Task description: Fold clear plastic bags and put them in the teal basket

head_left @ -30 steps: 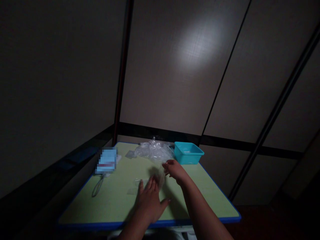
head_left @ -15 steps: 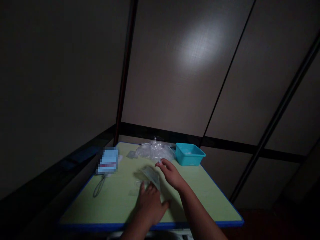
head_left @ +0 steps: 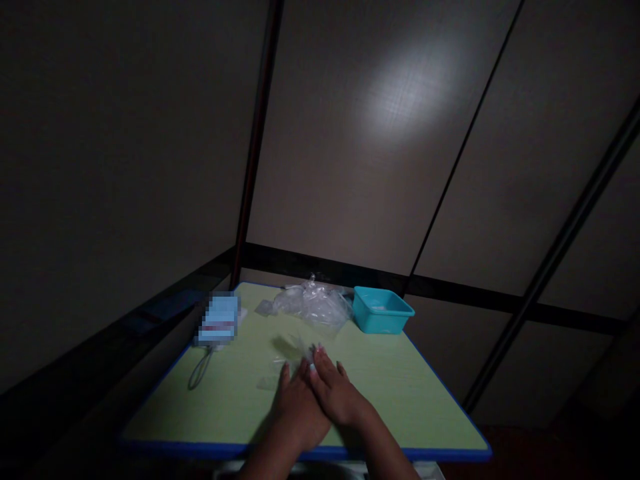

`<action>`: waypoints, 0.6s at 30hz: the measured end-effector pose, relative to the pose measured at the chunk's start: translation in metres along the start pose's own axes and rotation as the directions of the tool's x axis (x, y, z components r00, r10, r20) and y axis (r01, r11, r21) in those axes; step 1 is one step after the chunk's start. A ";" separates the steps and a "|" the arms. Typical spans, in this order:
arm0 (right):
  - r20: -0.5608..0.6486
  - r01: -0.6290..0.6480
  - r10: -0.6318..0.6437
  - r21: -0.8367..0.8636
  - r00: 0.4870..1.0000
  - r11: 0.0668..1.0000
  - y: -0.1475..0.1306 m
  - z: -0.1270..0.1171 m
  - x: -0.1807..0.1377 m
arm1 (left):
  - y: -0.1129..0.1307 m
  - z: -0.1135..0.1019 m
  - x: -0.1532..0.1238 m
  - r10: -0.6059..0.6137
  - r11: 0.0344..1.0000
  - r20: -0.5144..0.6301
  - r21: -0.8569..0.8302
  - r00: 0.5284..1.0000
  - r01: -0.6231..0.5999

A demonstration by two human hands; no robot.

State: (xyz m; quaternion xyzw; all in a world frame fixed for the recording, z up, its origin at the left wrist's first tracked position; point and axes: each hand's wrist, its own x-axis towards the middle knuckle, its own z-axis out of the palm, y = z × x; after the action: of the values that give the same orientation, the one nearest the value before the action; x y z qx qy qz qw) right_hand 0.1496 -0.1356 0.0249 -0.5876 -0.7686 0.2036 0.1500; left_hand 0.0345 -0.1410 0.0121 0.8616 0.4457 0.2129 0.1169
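My left hand [head_left: 301, 408] is low over the middle of the table, one finger stretched forward, its other fingertips partly hidden by my right hand. A thin clear plastic bag [head_left: 301, 347] stands up from its fingers. My right hand [head_left: 336, 392] crosses over the left one, its fingers at the bag's edge. A small whitish spot shows at its fingertips; what it is, I cannot make out. Just left of my left hand, another flat piece of clear plastic [head_left: 269, 383] lies on the table.
A heap of clear plastic bags [head_left: 320, 307] lies at the back of the green table [head_left: 410, 413]. To its right stands a turquoise basket [head_left: 383, 323]. A blurred light-blue item [head_left: 219, 320] with a grey cord loop [head_left: 200, 370] is at the left edge. Panelled walls rise behind.
My right hand has come down and toward me, from beyond the bag onto my left hand. The bag, wider to see before, is now mostly covered. The left hand has barely moved.
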 end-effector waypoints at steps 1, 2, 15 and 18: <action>0.012 -0.015 0.015 -0.012 1.000 1.000 -0.003 -0.001 0.003 | 0.001 -0.001 0.000 0.000 1.000 0.009 -0.002 1.000 0.000; 0.016 -0.029 0.030 -0.025 0.999 0.999 -0.005 -0.002 0.007 | 0.001 -0.001 0.000 0.001 1.000 0.015 -0.002 1.000 -0.001; 0.048 0.127 -0.126 -0.010 0.991 0.992 -0.015 -0.007 -0.014 | 0.001 -0.001 0.003 0.051 0.996 0.096 0.066 0.994 -0.057; -0.010 0.160 -0.160 -0.001 0.987 0.987 -0.010 -0.011 -0.024 | 0.002 -0.001 0.002 0.066 0.994 0.087 0.076 0.994 -0.073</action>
State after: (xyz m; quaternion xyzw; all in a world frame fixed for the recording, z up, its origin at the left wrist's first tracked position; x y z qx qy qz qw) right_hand 0.1523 -0.1597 0.0398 -0.5252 -0.8125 0.1878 0.1695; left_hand 0.0364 -0.1400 0.0139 0.8887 0.4182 0.1625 0.0940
